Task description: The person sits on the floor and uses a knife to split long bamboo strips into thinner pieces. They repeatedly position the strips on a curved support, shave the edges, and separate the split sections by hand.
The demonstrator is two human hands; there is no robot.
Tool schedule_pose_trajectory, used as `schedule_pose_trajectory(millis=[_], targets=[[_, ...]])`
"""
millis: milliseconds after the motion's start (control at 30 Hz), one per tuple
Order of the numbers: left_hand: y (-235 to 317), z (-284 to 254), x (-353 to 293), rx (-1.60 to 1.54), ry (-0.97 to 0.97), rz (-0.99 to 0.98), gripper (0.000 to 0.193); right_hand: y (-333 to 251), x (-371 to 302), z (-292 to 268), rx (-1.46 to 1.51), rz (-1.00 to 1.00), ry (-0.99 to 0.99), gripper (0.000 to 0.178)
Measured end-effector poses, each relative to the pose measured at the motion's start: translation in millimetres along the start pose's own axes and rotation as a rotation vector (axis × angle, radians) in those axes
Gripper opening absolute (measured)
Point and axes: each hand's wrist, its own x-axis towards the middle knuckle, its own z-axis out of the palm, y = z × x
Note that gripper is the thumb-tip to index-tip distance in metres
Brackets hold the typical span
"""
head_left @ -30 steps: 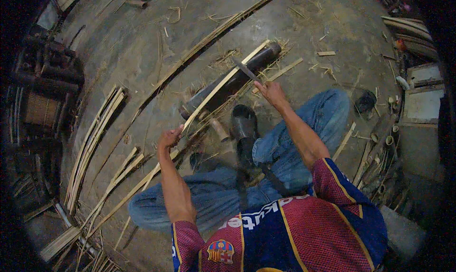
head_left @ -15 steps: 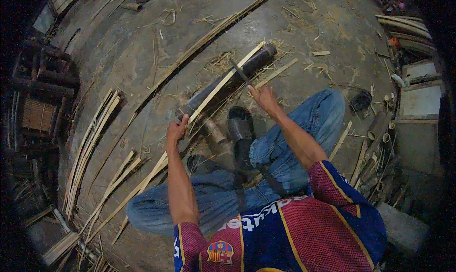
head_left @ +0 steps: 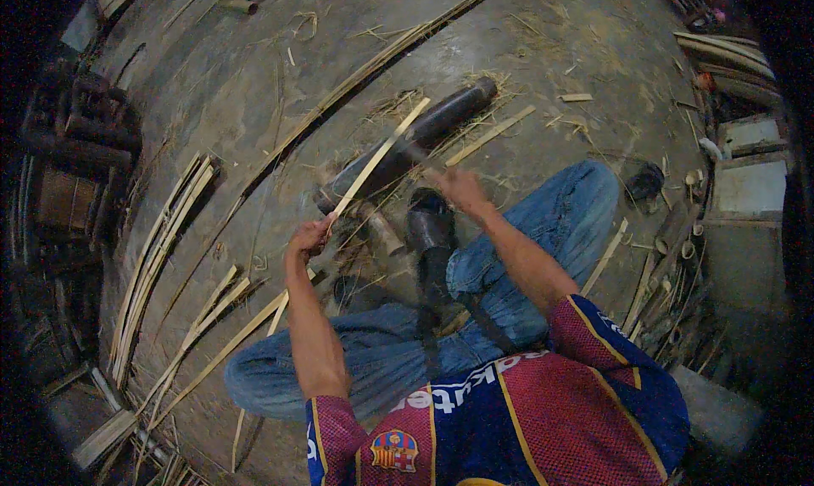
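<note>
My left hand [head_left: 310,236] is closed round the near end of a long, pale bamboo strip [head_left: 379,165]. The strip slants away to the right, over a dark, rounded log [head_left: 458,104] lying on the floor. To the right of the strip, my right hand [head_left: 460,189] grips a knife [head_left: 411,149] by its near end. Motion blurs the blade, which reaches the strip above the log; whether it touches cannot be made out. Beneath the log's near part is a short brownish piece of bamboo or wood [head_left: 386,234].
Bundles of split bamboo [head_left: 165,261] lie at the left, with a long thin bundle [head_left: 339,92] stretching across the far floor. A loose flat strip [head_left: 490,136] rests right of the log. Shavings litter the concrete. Cut bamboo tubes [head_left: 670,231] lie at the right, beside my bent knee.
The strip has slid back toward me and left across the log, with my left hand shifting slightly that way. My right hand and the knife have also moved left and nearer.
</note>
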Motion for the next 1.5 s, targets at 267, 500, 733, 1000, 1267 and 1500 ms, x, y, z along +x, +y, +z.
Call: schedule_pose_trajectory(millis=[267, 500, 733, 1000, 1267, 1500], targets=[[21.3, -1.5, -10.6, -0.021, -0.042, -0.029, 0.056, -13.8, -8.0, -8.9, -0.003, -0.249, -0.141, 0.067], [13.7, 3.8, -9.5, 0.178, 0.101, 0.007, 0.058, -22.7, -12.7, -17.6, -0.091, -0.262, -0.086, 0.065], [17.4, 6.1, -15.6, 0.176, 0.111, 0.094, 0.058, 9.5, 12.5, -29.9, -0.027, -0.082, -0.031, 0.063], [9.8, 7.1, -16.1, 0.167, 0.144, 0.122, 0.060, 19.8, 9.5, -40.8, -0.286, -0.268, -0.118, 0.065], [25.9, 19.7, -35.2, 0.135, 0.148, 0.090, 0.053, 22.7, 12.3, -46.7, -0.100, -0.020, 0.045, 0.064], [33.6, 35.9, -40.0, -0.043, 0.082, 0.097, 0.051, 38.3, 8.4, -39.6, -0.085, 0.065, 0.228, 0.065]])
